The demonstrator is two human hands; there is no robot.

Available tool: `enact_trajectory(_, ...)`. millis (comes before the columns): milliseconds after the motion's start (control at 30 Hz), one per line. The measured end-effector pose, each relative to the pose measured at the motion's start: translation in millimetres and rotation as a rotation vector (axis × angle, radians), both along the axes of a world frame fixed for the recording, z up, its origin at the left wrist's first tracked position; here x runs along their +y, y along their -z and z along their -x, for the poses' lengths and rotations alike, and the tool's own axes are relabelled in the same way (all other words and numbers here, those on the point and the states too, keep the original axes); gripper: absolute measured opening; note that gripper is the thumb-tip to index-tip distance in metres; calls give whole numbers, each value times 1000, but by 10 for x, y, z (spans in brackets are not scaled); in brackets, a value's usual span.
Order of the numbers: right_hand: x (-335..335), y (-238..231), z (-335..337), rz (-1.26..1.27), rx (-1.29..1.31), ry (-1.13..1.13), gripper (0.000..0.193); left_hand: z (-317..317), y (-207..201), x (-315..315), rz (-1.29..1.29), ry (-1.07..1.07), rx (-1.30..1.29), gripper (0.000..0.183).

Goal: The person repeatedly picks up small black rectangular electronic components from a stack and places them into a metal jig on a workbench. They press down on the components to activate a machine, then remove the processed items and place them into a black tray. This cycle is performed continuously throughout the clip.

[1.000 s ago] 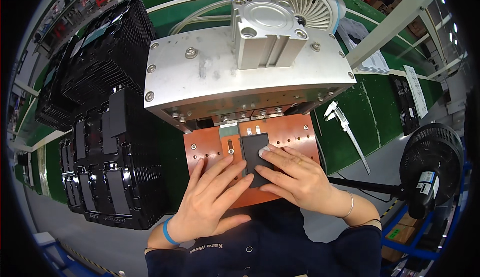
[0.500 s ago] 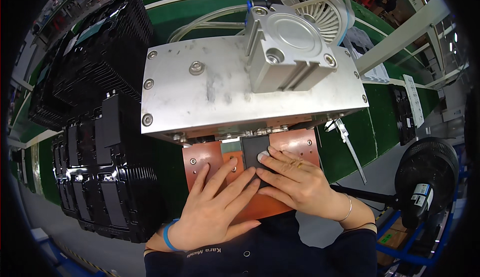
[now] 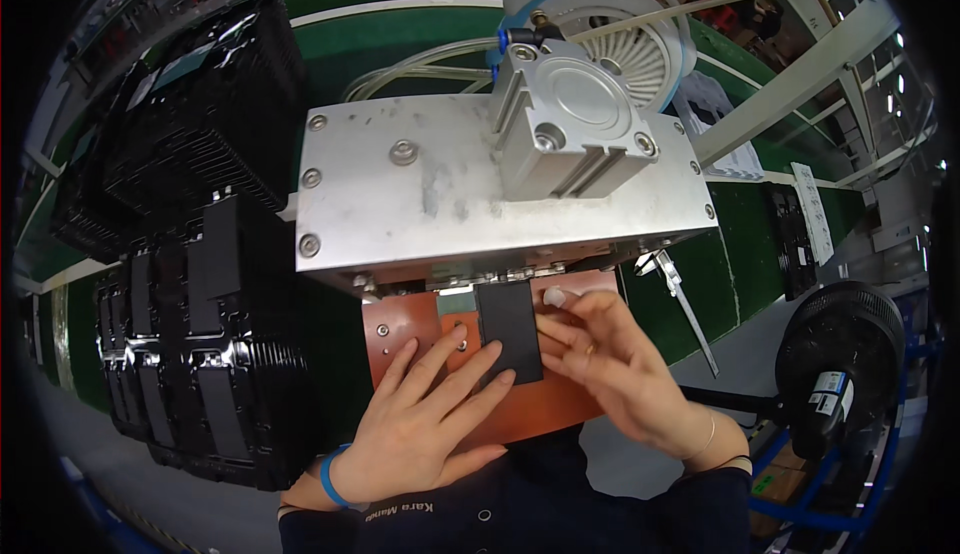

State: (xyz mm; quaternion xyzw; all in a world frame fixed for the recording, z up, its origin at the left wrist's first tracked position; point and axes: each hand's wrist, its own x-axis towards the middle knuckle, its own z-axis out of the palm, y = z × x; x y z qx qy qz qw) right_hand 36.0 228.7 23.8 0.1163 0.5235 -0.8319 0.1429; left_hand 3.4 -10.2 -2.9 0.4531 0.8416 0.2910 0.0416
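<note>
A flat black rectangular piece lies on the reddish-orange fixture plate, its far end up against the silver pneumatic press. My left hand rests on the fixture with its fingers spread, two fingertips at the near left edge of the black piece. Just right of that piece hovers my right hand, its fingers bent and apart, with no object visible in them. A white finger cot covers one fingertip of this hand.
Black plastic trays holding dark flat pieces stand at the left, with a taller tray stack behind. A caliper lies right of the press. Black fan at right; white fan behind the press.
My right hand has lifted off the black piece and moved right, its fingers curling. My left hand stays nearly in place. The whole view has shifted slightly.
</note>
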Motion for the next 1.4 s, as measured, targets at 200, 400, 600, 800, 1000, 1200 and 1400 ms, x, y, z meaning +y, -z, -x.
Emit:
enact_trajectory(200,54,30,338,-385,-16,-197,23,-26,-4,-26,-178,-55,114,58)
enact_trajectory(400,-138,-62,80,-333,215,-154,23,-306,-23,-70,-567,-469,-185,50)
enact_trajectory(600,-703,-172,76,-198,366,-446,21,-537,-259,-542,-634,-592,-199,31)
enact_trajectory(800,-1345,-154,833,-1292,1681,-324,43,147,-721,-1710,-632,-884,-71,36)
enact_trajectory(1000,-2137,188,1562,-1852,1908,-211,46,908,-197,-2409,-291,-973,-248,30)
enact_trajectory(1200,-2129,276,1742,-2017,1848,-318,40,956,-192,-2123,-250,-1051,377,20)
enact_trajectory(1400,-1707,17,1127,-1712,1959,-192,35,789,-332,-2105,-297,-1036,438,14)
